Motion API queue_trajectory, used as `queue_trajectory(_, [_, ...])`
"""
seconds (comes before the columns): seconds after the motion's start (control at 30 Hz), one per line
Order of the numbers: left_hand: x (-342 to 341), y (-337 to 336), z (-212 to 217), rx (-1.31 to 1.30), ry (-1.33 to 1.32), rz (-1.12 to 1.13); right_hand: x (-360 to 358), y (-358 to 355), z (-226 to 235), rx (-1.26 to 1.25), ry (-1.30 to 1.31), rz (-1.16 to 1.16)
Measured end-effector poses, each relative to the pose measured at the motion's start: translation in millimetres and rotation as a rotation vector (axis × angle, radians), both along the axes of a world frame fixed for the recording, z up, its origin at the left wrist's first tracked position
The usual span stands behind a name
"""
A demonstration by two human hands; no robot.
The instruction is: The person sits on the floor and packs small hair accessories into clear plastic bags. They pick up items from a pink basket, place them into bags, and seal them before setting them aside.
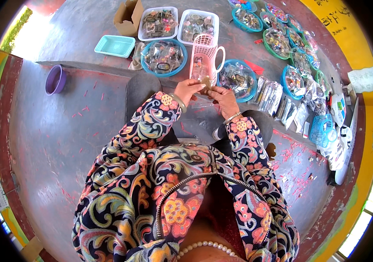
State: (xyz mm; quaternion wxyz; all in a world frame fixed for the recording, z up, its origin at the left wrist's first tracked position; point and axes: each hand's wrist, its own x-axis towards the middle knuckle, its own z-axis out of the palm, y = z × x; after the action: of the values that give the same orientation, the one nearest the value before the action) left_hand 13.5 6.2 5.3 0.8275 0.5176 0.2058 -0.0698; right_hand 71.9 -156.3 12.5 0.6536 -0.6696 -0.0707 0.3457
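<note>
My left hand (189,90) and my right hand (225,101) meet in front of me, both closed with fingertips pinching a small brownish piece (205,84). Its exact kind is too small to make out. Just beyond my fingers stands a pink plastic basket (203,41) with a pale looped handle and some small clear packets inside. To its left is a round blue basket (164,75) heaped with small bagged items. Another blue basket (255,85), full of similar clear packets, sits beyond my right hand.
Two white trays (177,27) of small items, a cardboard box (128,18) and a turquoise tray (114,46) stand at the back. A purple basin (55,80) is at left. Bundled packets (268,95) and several filled baskets (278,56) line the right. Red scraps litter the floor.
</note>
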Motion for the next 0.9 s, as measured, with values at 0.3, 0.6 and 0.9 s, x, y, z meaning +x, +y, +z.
queue_trajectory(0.3, [2, -1, -12, -0.037, -0.011, 0.007, 2, 0, -13, -0.022, -0.105, 0.015])
queue_trajectory(0.6, [-1, -6, -10, -0.180, -0.050, -0.204, 2, 3, -3, 0.118, -0.058, -0.176])
queue_trajectory(0.9, [-3, -7, 3, -0.114, -0.015, -0.277, 6, 3, -10, -0.122, -0.375, 0.016])
